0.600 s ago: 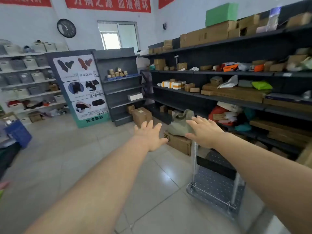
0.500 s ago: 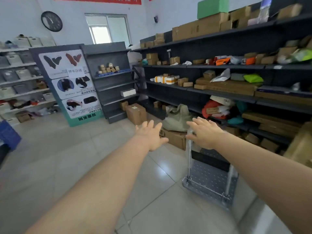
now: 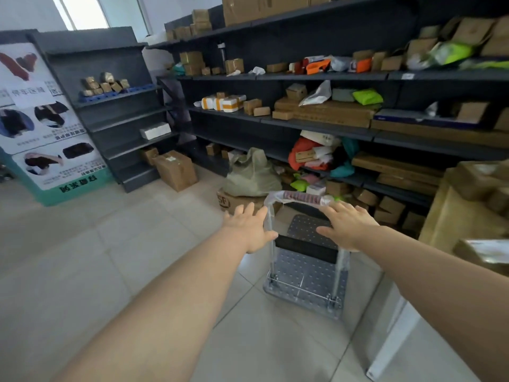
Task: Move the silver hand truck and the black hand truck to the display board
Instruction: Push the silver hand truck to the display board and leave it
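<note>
The silver hand truck (image 3: pixel 307 279) stands on the tiled floor by the right-hand shelves, its perforated deck low and its plastic-wrapped handle bar (image 3: pixel 296 198) at the top. A black piece, perhaps the black hand truck (image 3: pixel 307 245), sits across the silver frame; I cannot tell more. My left hand (image 3: pixel 248 227) is spread just left of the frame's left upright, fingers apart. My right hand (image 3: pixel 348 224) hovers open just below the handle's right end. Neither hand grips the bar. The display board (image 3: pixel 46 119) with printed pictures stands far left.
Dark shelving (image 3: pixel 316 122) full of cardboard boxes and parcels runs along the right. A green sack (image 3: pixel 252 175) lies on a box just beyond the truck. A brown carton (image 3: pixel 176 169) sits on the floor near a smaller shelf unit (image 3: pixel 121 111). A cardboard stack (image 3: pixel 468 205) rises at the right.
The view has swung down and closer to the truck. Both hands have come nearer to the handle; the bar now shows between and above them.
</note>
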Available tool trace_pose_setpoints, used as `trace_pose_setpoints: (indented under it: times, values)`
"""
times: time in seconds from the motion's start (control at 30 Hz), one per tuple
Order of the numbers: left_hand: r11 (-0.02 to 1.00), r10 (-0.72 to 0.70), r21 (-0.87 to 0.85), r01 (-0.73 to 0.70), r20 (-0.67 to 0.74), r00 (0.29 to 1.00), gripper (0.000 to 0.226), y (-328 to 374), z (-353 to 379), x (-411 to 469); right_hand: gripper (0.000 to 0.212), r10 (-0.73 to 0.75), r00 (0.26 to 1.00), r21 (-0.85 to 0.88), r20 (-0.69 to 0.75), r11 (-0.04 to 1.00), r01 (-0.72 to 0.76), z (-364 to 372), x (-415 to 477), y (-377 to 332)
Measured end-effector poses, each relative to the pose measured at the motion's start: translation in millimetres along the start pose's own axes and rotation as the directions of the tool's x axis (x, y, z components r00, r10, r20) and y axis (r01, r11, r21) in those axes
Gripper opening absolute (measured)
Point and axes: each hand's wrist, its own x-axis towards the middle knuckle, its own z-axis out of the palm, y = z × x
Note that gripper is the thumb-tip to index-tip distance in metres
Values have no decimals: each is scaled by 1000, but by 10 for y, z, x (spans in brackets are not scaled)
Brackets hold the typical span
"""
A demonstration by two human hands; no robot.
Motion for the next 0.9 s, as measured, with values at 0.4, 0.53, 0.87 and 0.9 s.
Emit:
trace_pose_setpoints:
  times: [0.4, 0.53, 0.87, 0.9]
  values:
    - [999, 53, -6, -53, 142, 988, 74, 461, 150, 1455, 63, 41, 991, 81, 127, 995, -52, 537, 1121, 965]
    - [997, 75, -1, -76, 196, 978, 74, 537, 272, 1680, 62, 38, 985, 108, 168, 992, -56, 688, 1252, 1107]
    - [986, 168, -36, -164, 217, 962, 74, 638, 365, 2344, 62, 99, 976, 116, 193, 986, -123, 854, 1570, 1323]
    - [983, 185, -40, -180, 217, 959, 74, 633, 388, 2412, 62, 102, 975, 115, 197, 985, -126, 864, 1621, 1311]
